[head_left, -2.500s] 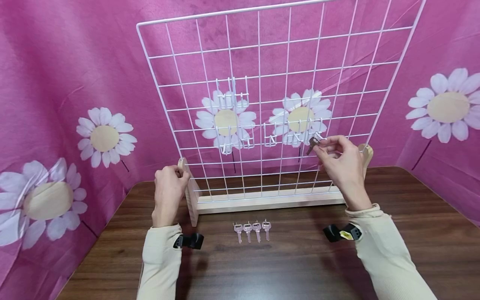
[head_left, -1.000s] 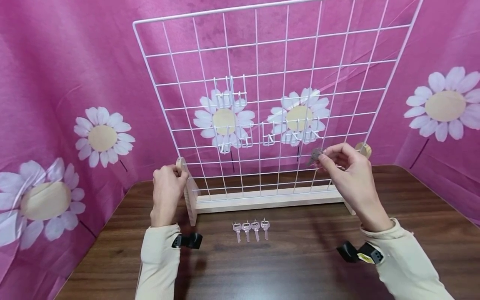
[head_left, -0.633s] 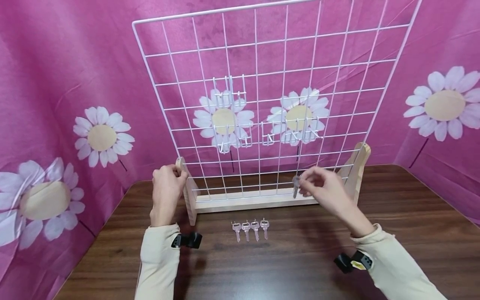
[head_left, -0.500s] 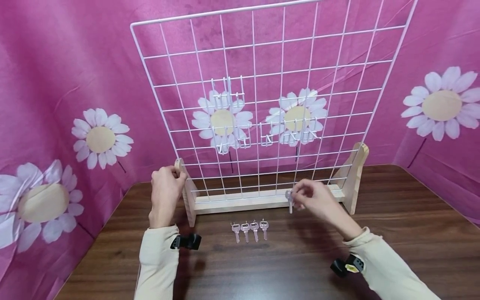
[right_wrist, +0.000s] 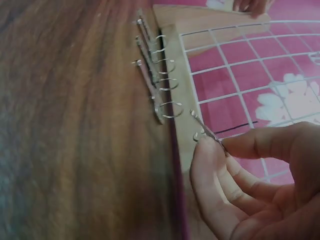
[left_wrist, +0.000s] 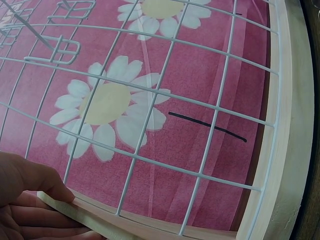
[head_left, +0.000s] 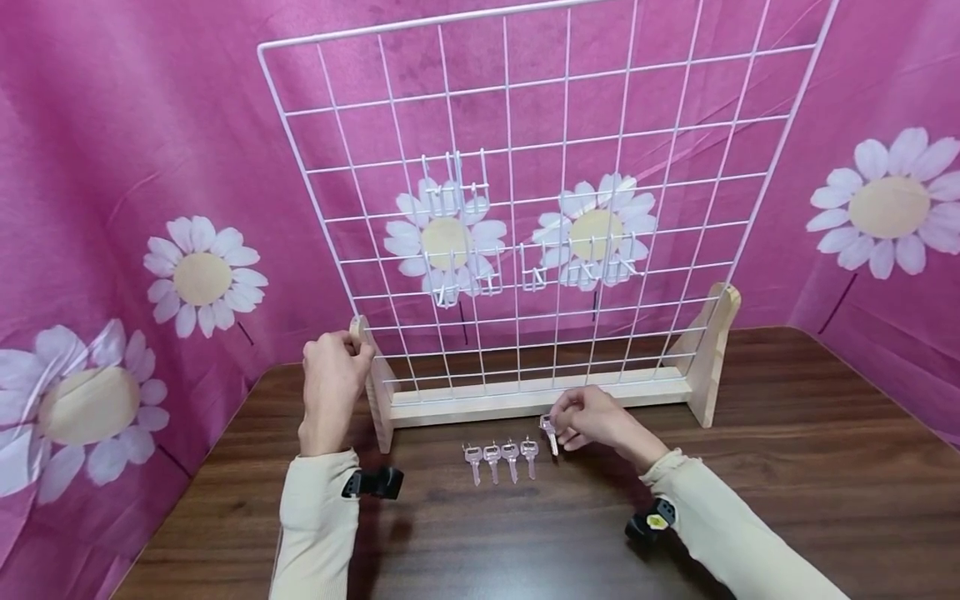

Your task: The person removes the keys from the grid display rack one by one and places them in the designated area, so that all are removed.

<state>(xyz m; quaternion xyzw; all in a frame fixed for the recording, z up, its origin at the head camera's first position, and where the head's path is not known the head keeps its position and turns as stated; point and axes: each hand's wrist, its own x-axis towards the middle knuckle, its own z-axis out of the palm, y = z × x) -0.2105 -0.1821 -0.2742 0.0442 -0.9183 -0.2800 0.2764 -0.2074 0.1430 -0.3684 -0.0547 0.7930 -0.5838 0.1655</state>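
Note:
My right hand [head_left: 596, 417] pinches a silver key [head_left: 549, 429] between thumb and fingertips, just above the table at the right end of a row of keys [head_left: 511, 452]. The right wrist view shows that pinched key [right_wrist: 209, 129] nearly edge-on, with the lying keys [right_wrist: 156, 102] and their rings beyond it. My left hand [head_left: 332, 379] grips the top of the left wooden upright [head_left: 379, 400] of a white wire grid rack. Thumb and fingers lie on either side of that wood [left_wrist: 80, 212] in the left wrist view.
The white wire grid [head_left: 510, 150] stands on a wooden base bar [head_left: 465, 409] behind the keys. Several white wire hooks [head_left: 534, 279] hang on it, some sticking forward. The right upright [head_left: 708, 358] rises beyond my right hand. A pink flowered cloth surrounds the brown table [head_left: 450, 542].
My right hand has carried the key away from the hooks on the grid's right side, down and left to beside the row of keys. The left hand has stayed on the upright.

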